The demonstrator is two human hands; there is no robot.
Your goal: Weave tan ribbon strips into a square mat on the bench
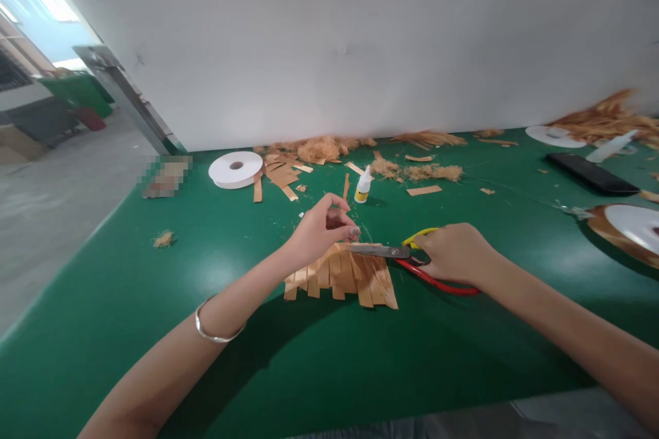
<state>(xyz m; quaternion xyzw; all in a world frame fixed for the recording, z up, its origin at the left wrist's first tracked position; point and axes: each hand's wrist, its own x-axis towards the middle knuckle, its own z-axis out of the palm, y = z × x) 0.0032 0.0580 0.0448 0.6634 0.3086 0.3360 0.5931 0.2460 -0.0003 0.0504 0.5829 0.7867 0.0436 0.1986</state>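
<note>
A fan of tan paper strips (344, 276) lies on the green table (154, 288) in front of me. My left hand (322, 228), with a silver bangle on the wrist, pinches the upper edge of the strips. Scissors (384, 251) with one yellow and one red handle are gripped in my right hand (456, 254); their blades point left and reach the top of the strips, next to my left fingertips.
A white tape roll (235, 169), a small glue bottle (363, 185), loose tan strips (281, 177) and fibre heaps (324, 148) lie further back. A black flat device (592, 173) and another roll (633, 226) sit at the right. A white wall stands behind.
</note>
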